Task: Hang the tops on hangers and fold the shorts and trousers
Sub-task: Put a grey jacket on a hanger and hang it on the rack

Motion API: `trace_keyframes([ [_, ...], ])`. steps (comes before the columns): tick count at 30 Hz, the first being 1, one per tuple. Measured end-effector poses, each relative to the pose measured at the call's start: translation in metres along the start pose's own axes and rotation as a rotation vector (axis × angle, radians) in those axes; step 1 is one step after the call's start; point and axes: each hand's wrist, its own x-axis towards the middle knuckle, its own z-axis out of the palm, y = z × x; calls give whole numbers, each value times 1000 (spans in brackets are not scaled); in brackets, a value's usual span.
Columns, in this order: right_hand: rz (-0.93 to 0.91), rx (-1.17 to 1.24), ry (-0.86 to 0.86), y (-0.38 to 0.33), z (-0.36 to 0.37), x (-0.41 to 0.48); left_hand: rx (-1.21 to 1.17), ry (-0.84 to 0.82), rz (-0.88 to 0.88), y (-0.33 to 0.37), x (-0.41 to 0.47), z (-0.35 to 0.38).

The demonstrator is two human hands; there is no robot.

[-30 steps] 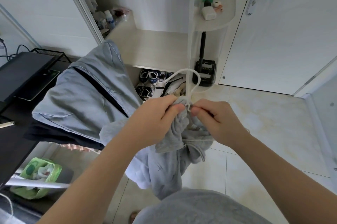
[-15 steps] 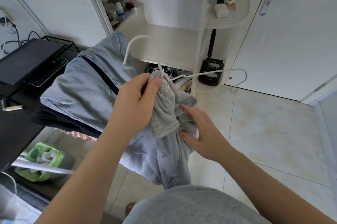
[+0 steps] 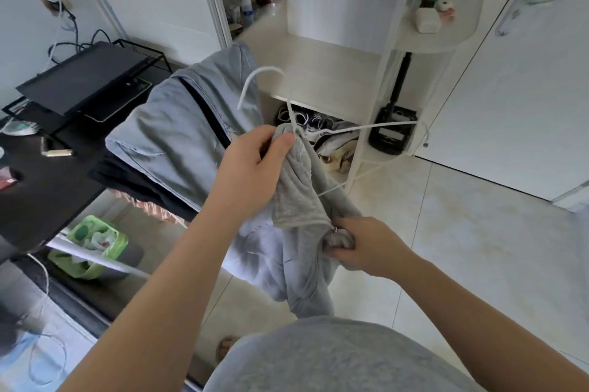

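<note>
My left grip (image 3: 251, 168) is curled round the bunched neck of the soft grey cotton top (image 3: 296, 194), thumb and fingers pinching the cloth together with the thin white wire hanger (image 3: 288, 101) at the foot of its hook. The hook stands up above my knuckles, and one hanger arm juts out to the right, bare of cloth. My right grip (image 3: 369, 246) is lower and to the right, its fingers closed round a wad of the same top's fabric. The top rests on no surface. It hangs between my two grips over the pale tiled floor (image 3: 462, 248), its lower folds drooping in front of my body. To the left, a pile of folded grey-blue garments (image 3: 165, 143) lies at the edge of the black worktop (image 3: 41, 200), overhanging it.
</note>
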Motion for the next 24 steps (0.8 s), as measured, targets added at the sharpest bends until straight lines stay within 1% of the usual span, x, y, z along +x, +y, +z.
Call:
trace_keyframes([
  [2, 8, -62, -60, 5, -2, 5, 11, -43, 12, -2, -3, 0],
  [5, 38, -247, -64, 22, -13, 5, 20, -86, 30, -6, -6, -7],
  [6, 61, -273, -50, 28, -18, 1, 17, -107, 34, -8, -8, -11],
  [8, 72, -247, 5, 38, -26, -5, 15, -158, 35, -10, -11, -18],
  [11, 37, -250, 83, 47, -37, -14, 32, -207, 22, -12, -16, -25],
  [16, -61, -231, 194, 55, -58, -21, 101, -203, 14, -20, -17, -36],
  [19, -103, -244, 214, 54, -75, -19, 152, -208, 27, -23, -19, -36],
  [21, -93, -224, 211, 50, -86, -15, 204, -227, 48, -23, -21, -31],
  [24, -90, -178, 265, 34, -100, -13, 256, -228, 62, -26, -20, -20],
])
